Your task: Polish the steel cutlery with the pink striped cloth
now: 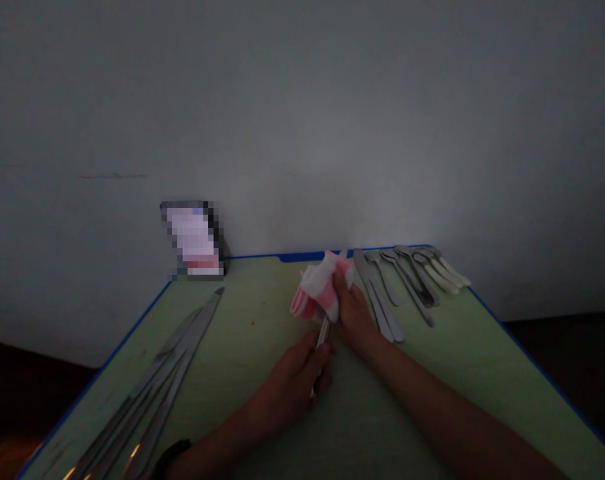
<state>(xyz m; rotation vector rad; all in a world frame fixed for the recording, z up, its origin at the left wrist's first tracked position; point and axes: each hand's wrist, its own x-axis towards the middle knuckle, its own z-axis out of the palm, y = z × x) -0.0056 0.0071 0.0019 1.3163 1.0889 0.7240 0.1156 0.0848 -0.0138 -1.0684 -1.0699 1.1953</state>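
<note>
While the knife (pixel 323 333) slants up and away over the middle of the table (pixel 242 293), only its handle shows plainly; a pale tip just beyond the cloth (pixel 322 287) looks like the end of its blade. The left hand (pixel 305 367) is closed around the handle, thumb along the near side, which seems meant to keep the piece steady. The right hand (pixel 355 310) is closed on the pink-and-white cloth, thumb on top, its folds gathered around the upper part; this probably lets it press the metal from both sides without bare fingers on it. How tightly either hand grips, I cannot tell.

Just beside the right hand, cutlery (pixel 407 277) lies side by side toward the far right corner, handles mostly toward the person, some of them white. That spread suggests pieces set apart so each can be picked out singly. On the left, several knives (pixel 175 360) lie in a loose, overlapping fan, tips pointing away, perhaps as a separate group and well clear of the elbows. A black band (pixel 172 457) circles the left wrist. Farther back, a phone (pixel 195 237) leans against the wall (pixel 302 133), its screen tilted toward the person, presumably for easy viewing.
</note>
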